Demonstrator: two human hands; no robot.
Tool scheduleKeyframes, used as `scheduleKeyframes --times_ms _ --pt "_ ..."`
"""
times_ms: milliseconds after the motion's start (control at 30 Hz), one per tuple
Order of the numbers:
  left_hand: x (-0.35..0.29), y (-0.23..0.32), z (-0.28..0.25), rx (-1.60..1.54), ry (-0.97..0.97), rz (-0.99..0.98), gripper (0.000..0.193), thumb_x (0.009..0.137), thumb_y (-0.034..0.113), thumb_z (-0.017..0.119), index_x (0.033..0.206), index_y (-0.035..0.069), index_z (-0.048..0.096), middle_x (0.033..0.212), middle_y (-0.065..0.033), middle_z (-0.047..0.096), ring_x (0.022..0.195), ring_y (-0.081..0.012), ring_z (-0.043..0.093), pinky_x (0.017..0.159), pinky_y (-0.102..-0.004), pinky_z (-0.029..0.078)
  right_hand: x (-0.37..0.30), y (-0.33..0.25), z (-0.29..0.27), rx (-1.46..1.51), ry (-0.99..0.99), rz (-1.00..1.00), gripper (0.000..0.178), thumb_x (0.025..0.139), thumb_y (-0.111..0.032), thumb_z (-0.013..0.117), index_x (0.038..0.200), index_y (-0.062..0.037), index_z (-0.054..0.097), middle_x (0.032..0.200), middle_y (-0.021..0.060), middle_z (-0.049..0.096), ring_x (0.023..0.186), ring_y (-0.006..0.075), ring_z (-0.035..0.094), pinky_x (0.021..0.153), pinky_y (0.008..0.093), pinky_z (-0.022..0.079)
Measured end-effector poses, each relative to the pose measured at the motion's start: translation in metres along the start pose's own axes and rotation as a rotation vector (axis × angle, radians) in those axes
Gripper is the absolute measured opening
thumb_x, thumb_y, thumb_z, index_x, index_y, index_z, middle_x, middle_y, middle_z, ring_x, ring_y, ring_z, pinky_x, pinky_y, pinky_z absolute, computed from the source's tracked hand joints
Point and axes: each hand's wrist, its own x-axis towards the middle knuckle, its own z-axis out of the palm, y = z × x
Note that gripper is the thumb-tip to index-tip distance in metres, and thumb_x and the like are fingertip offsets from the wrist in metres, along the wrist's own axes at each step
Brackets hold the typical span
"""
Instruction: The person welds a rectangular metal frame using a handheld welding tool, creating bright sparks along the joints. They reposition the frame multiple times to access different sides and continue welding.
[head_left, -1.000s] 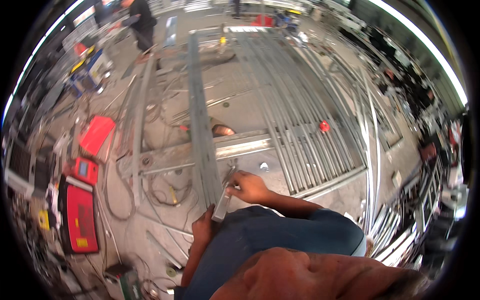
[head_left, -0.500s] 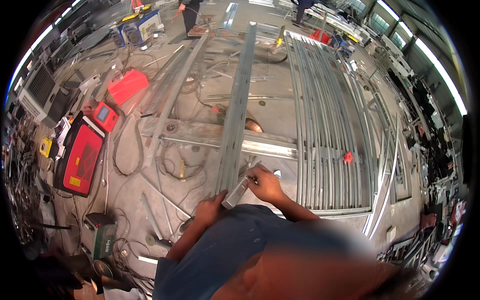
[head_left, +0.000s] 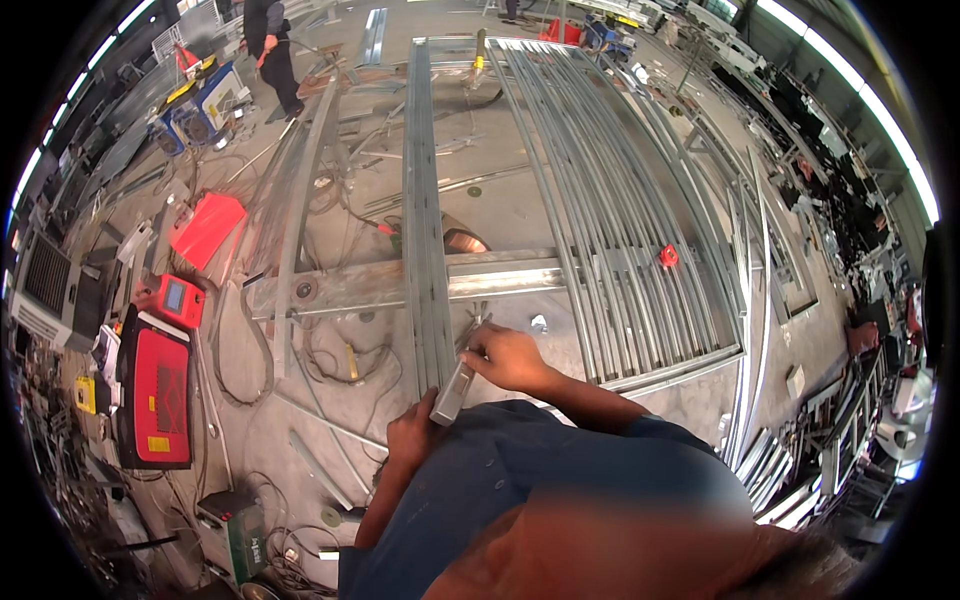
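Observation:
Close to my body, a short grey metal block point(head_left: 454, 394), perhaps a cut piece of square tube, lies slantwise between my hands. My right hand point(head_left: 508, 358) is closed on its upper end, thumb and fingers pinching it. The fingers of my left hand point(head_left: 412, 432) are curled against the lower end, next to the near end of a long galvanized steel channel point(head_left: 424, 220). That channel runs away from me across a wide steel crossbeam point(head_left: 505, 283). Just beyond my right hand, a small tool with metal jaws point(head_left: 480, 318) is partly hidden; its kind is unclear.
Right of me lies a frame of parallel metal bars point(head_left: 625, 230) with a red object point(head_left: 668, 257) on it. To the left are a red-topped machine case point(head_left: 158, 395), a red box with a screen point(head_left: 172, 300) and looping cables point(head_left: 243, 395). Another person point(head_left: 268, 55) stands at the far left.
My view has turned, so the channel, bars and machines now appear farther left. Both hands stay on the metal block, which has shifted slightly left in the picture.

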Motion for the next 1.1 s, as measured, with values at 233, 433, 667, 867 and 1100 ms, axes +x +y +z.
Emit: scheduleKeyframes --times_ms 233,433,667,867,1100 --pt "0.000 0.001 -0.001 0.007 -0.045 -0.012 0.068 0.075 0.027 0.080 0.136 0.014 0.053 0.091 -0.0123 0.072 0.072 -0.0342 0.071 0.060 -0.0461 0.056 -0.007 0.001 0.001 0.150 0.056 -0.029 0.018 0.086 -0.023 0.067 0.098 -0.0098 0.066 0.102 0.0098 0.064 0.094 0.0333 0.066 0.081 0.0442 0.054" --pt "-0.001 -0.003 0.006 -0.009 -0.057 -0.003 0.071 0.075 0.027 0.080 0.138 0.014 0.052 0.095 -0.0144 0.072 0.076 -0.0349 0.071 0.063 -0.0464 0.057 -0.007 0.017 0.010 0.131 0.086 -0.154 0.025 0.085 -0.027 0.068 0.102 -0.0091 0.064 0.101 0.0122 0.066 0.096 0.0348 0.067 0.081 0.0455 0.054" --pt "-0.004 -0.003 0.005 -0.004 -0.037 -0.010 0.072 0.075 0.030 0.081 0.139 0.014 0.051 0.093 -0.0144 0.071 0.074 -0.0368 0.070 0.062 -0.0471 0.056 -0.012 0.000 -0.006 0.000 -0.022 0.076 0.030 0.087 -0.031 0.069 0.101 -0.0057 0.063 0.095 0.0160 0.070 0.090 0.0374 0.068 0.078 0.0472 0.054" --pt "-0.004 -0.004 0.009 -0.002 -0.026 -0.015 0.071 0.076 0.030 0.081 0.139 0.015 0.051 0.091 -0.0145 0.071 0.073 -0.0369 0.070 0.062 -0.0473 0.056 -0.016 0.009 0.000 0.085 0.008 0.076 0.032 0.086 -0.034 0.070 0.101 -0.0063 0.064 0.095 0.0159 0.071 0.090 0.0368 0.069 0.076 0.0474 0.054" --pt "-0.002 0.000 0.007 -0.017 -0.028 -0.009 0.070 0.077 0.031 0.080 0.138 0.015 0.051 0.092 -0.0153 0.071 0.073 -0.0375 0.070 0.062 -0.0477 0.056 -0.015 0.007 -0.006 0.093 -0.058 0.124 0.031 0.085 -0.031 0.070 0.102 -0.0063 0.063 0.097 0.0150 0.071 0.094 0.0356 0.069 0.080 0.0458 0.054"
